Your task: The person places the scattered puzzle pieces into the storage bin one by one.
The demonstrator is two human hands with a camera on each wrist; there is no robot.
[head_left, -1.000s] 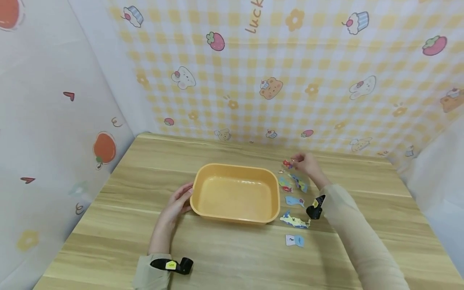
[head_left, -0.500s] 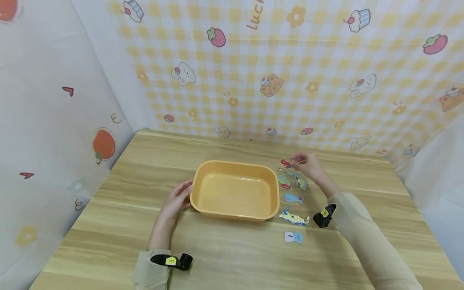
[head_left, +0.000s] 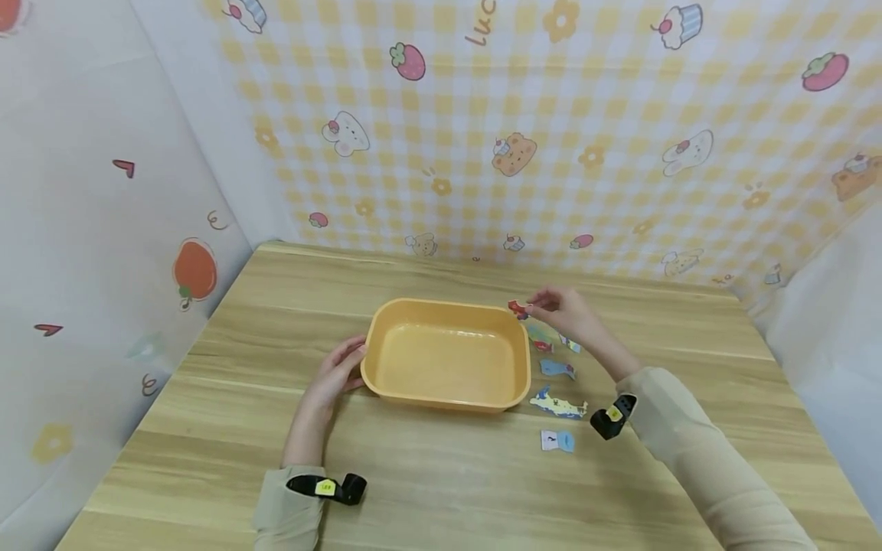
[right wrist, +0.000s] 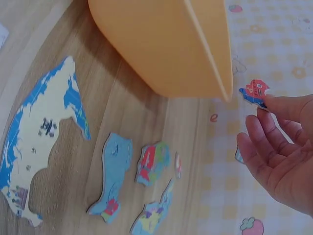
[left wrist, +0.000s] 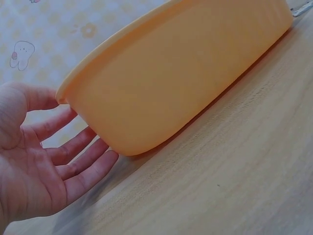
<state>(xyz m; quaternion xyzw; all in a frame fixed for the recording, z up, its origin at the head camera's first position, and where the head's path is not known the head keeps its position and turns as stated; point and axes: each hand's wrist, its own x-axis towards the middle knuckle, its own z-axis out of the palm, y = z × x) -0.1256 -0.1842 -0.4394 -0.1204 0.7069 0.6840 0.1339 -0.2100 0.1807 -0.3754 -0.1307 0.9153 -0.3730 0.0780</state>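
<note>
Your right hand point(head_left: 566, 312) pinches the red piece point(head_left: 517, 309) near the tub point(head_left: 444, 367) at its two o'clock; a bump could dislodge it; your left hand point(head_left: 336, 375), fingers extended, touches nine o'clock; pushing could slide the tub.

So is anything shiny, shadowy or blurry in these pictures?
Head view: small glints inside the orange basin, a soft shadow beside the right sleeve on the tabletop; left wrist view: shadow below the left hand, blurry backdrop; right wrist view: tiny print on the red puzzle piece too fuzzy to read.
</note>
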